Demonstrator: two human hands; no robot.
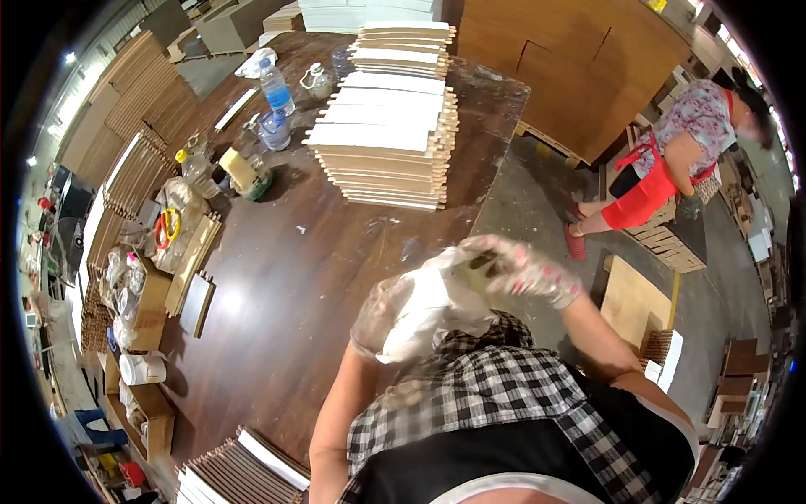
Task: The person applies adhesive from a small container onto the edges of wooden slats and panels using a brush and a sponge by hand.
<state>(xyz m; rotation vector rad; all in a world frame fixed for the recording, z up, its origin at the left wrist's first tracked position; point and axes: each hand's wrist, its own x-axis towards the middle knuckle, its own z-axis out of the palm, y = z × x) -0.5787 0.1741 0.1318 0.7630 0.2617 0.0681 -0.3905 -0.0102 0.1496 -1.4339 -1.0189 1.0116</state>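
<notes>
Black white-edged fabric top (487, 445), lower centre — left grip (376, 315) clutching crumpled white cloth (445, 302), right grip (527, 269) spread — a loosened hold could drop it

Left forearm (337, 399) stretching away from the near side, left hand (374, 312) curled, blurred! Right forearm (600, 336) slants far and left, gloved right hand (527, 270) arched, fingers bent leftward!

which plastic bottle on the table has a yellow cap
The clear plastic bottle just left of the pale yellow block. Its yellow cap sets it apart; the blue-labelled bottle farther back shows no yellow cap.
</notes>
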